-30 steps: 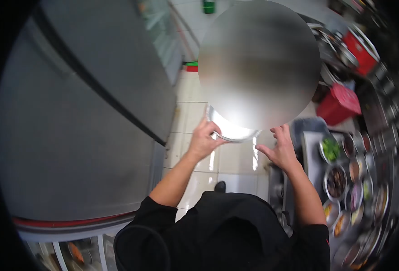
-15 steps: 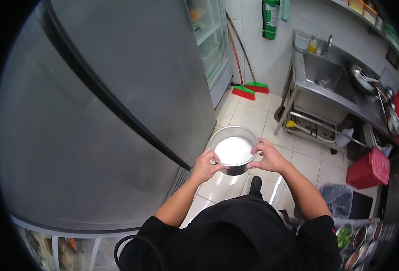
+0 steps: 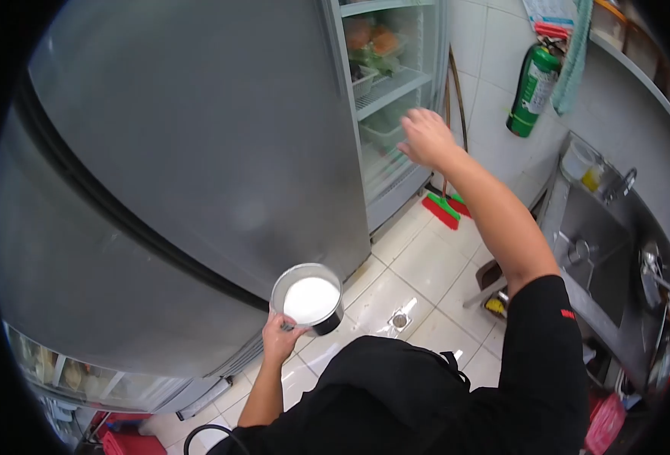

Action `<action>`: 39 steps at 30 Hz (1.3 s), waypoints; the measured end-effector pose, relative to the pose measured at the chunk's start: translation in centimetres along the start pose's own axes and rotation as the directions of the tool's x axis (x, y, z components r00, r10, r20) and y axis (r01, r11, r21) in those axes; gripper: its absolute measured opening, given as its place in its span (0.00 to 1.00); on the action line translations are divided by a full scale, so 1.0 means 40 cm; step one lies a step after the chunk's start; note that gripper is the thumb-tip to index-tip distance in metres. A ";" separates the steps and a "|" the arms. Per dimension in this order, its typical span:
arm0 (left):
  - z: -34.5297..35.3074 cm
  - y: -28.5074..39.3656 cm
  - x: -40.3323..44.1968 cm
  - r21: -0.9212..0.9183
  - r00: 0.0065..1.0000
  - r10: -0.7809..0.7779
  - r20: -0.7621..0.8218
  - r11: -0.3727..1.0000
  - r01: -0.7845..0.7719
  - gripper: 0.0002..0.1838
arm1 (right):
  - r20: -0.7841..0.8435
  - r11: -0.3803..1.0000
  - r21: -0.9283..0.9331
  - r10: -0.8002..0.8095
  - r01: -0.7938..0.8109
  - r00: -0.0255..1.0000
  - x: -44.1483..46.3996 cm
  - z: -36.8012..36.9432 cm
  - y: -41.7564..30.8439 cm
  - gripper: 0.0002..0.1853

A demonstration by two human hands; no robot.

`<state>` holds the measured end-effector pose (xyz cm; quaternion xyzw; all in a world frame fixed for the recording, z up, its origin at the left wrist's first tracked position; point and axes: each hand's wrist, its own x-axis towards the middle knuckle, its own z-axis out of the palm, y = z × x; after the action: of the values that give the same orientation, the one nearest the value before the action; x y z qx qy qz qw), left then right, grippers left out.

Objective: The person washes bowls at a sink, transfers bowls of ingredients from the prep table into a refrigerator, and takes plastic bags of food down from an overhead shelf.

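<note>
My left hand (image 3: 279,338) is closed on the rim and near side of a round metal pot (image 3: 330,321), low beside the tall grey steel fridge (image 3: 221,152). Something smooth and white (image 3: 311,299) fills part of the pot; I cannot tell whether it is liquid or powder. My right hand (image 3: 427,138) is stretched far forward in front of the glass-fronted fridge (image 3: 401,182), apart from the pot. Its fingers are loosely bent with the thumb apart, and nothing shows in them. Behind the glass, plastic tubs (image 3: 381,130) and vegetables (image 3: 384,42) sit on shelves.
Brooms (image 3: 443,211) lean in the corner by the glass-fronted fridge. A green fire extinguisher (image 3: 533,89) and a teal cloth (image 3: 572,64) hang on the wall. To the right stands a steel sink (image 3: 589,235) with utensils. The tiled floor has a drain (image 3: 399,320).
My right hand has let go of the pot and moved forward to the glass-fronted fridge. My left hand alone now holds the pot, further left. The view has turned.
</note>
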<state>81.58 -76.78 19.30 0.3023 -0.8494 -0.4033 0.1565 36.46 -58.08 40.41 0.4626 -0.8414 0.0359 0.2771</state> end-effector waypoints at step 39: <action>0.479 0.251 0.682 0.056 0.980 0.043 0.197 0.997 -0.055 0.25 | -0.520 0.805 -0.127 -0.551 0.579 0.652 0.345 0.051 0.279 0.10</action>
<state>46.98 -77.97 15.76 0.2449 -0.8797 -0.4010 0.0731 20.89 -62.86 47.76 0.6790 -0.5427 0.0962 0.4849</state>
